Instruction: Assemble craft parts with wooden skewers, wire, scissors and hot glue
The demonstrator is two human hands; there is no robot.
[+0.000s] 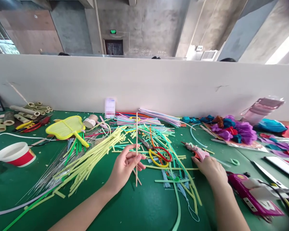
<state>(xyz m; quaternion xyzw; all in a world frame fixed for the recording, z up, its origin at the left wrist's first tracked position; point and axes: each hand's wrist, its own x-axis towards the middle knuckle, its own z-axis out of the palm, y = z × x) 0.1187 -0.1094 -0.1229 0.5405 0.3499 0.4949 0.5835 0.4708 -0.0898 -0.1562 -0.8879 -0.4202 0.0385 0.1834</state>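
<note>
— What is held in the left hand (126,165)?
— A thin, straight stick of pale wood (136,134) is held there, nearly upright, over the middle of the green table (139,213). It is pinched between the thumb and the bent fingers, so the hand is almost closed.
— And how is the right hand (213,171) placed?
— It is laid, palm down and curved, over the handle of a pink glue gun (200,152). Because the fingers are partly hidden, it cannot be told whether the handle is fully gripped.
— What can be seen around them?
— Between the hands, metal scissors with red and yellow loops (157,149) are surrounded by green fuzzy strips (176,199). Toward the left edge, a red-and-white paper cup (24,158) is seen; toward the near right corner, a magenta power strip (239,185).
</note>
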